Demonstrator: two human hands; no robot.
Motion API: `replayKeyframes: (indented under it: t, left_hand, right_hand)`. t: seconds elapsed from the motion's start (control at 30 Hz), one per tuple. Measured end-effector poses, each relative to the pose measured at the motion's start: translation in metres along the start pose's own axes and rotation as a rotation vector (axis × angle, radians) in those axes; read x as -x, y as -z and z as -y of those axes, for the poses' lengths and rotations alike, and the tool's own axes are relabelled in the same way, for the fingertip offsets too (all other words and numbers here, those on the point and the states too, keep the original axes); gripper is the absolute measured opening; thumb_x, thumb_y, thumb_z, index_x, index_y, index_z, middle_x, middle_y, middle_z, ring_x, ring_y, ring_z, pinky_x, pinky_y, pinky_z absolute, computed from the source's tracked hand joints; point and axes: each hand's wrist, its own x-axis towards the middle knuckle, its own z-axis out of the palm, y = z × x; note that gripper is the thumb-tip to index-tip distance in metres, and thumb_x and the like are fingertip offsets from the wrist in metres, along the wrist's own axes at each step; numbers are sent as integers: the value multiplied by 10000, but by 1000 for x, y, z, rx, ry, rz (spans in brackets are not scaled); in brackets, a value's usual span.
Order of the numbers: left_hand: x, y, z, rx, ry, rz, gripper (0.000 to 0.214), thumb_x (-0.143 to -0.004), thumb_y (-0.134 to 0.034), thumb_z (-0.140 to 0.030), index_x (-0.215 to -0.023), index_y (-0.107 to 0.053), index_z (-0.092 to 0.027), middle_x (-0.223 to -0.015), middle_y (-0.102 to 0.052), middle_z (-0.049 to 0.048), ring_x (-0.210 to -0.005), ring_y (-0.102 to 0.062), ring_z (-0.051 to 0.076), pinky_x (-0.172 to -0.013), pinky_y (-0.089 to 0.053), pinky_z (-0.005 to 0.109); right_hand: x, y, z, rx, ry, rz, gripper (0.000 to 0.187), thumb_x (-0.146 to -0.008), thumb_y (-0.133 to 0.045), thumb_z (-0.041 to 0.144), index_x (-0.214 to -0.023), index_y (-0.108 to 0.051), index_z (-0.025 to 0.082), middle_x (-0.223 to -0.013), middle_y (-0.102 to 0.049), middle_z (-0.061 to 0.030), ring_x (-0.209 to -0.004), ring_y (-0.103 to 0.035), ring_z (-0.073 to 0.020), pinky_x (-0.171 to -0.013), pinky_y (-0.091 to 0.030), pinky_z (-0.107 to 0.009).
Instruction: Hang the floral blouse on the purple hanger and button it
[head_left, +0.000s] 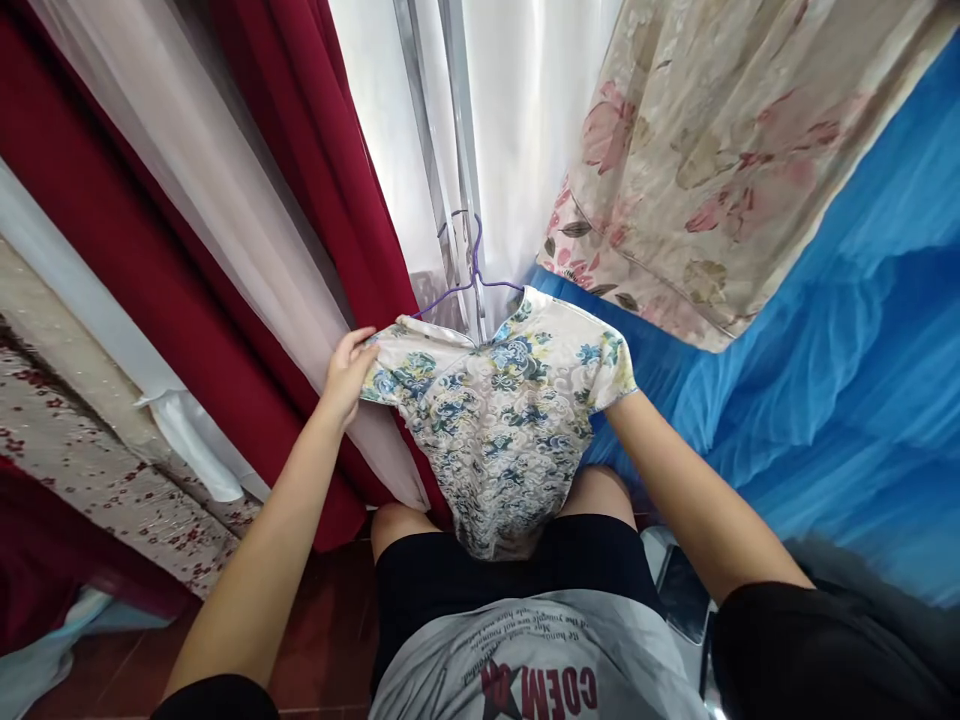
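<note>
A short-sleeved floral blouse, white with blue, green and yellow print, hangs before me on a purple hanger. Its lower end reaches down over my lap. My left hand pinches the sleeve on the left side, thumb and fingers closed on the cloth. On the other side, my right forearm runs up to the right sleeve. That sleeve covers my right hand, so its fingers are hidden.
Dark red drapes and pale sheer cloth hang at the left. White fabric is behind the hanger. A beige floral cloth and blue gathered fabric fill the right. A dark phone-like object lies beside my right thigh.
</note>
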Motion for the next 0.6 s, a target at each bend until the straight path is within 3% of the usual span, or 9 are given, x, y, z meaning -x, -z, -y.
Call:
replayKeyframes:
  t: [0.1, 0.17, 0.27, 0.37, 0.47, 0.6]
  left_hand:
    - [29, -2, 8, 172, 262, -70, 513, -704, -813, -551, -1005, -700, -151, -856, -731, 67, -815, -707, 240, -717, -580, 332]
    - [41, -5, 6, 272, 281, -84, 511, -681, -843, -535, -975, -704, -140, -834, -742, 78, -828, -721, 261, -731, -598, 354]
    - [41, -11, -14, 397, 199, -133, 462, -697, -847, -467, -992, -703, -143, -905, -763, 104, -945, -731, 292, -838, -612, 393]
    - [30, -19, -48, 386, 37, -60, 431, -786, -772, -437, -1107, -692, -160, -1121, -746, 136, -1139, -683, 319, -970, -582, 438]
    - [25, -29, -80, 195, -248, 18, 585, -843, -720, -413, -1375, -569, -222, -1400, -612, 131, -1348, -548, 332, -1115, -481, 498]
    - [37, -48, -93, -374, -612, -33, 917, -777, -793, -274, -1569, -333, -320, -1606, -366, 104, -1515, -293, 356, -1257, -230, 571]
  right_hand:
    - [8, 11, 2, -22, 47, -71, 591, -795, -581, 758, -1040, -706, 235, -967, -780, -69, -1104, -705, -313, -964, -566, -468]
    - [15, 15, 7, 2, 127, -144, 616, -784, -603, 766, -1071, -701, 230, -972, -780, -74, -1092, -713, -324, -946, -579, -462]
    - [21, 8, 22, 112, 213, -240, 627, -801, -603, 743, -1127, -685, 214, -981, -780, -90, -1078, -720, -330, -910, -593, -447]
    - [22, -9, 42, 184, 246, -306, 662, -837, -528, 751, -1171, -680, 200, -1028, -776, -116, -1110, -708, -339, -876, -601, -448]
    - [40, -24, 53, 165, 305, -370, 673, -880, -438, 747, -1164, -697, 195, -1119, -762, -134, -1171, -685, -344, -878, -608, -451]
    - [114, -33, 30, 70, 476, -562, 548, -948, -411, 653, -1235, -686, 276, -1203, -745, -67, -1291, -621, -303, -1031, -564, -438]
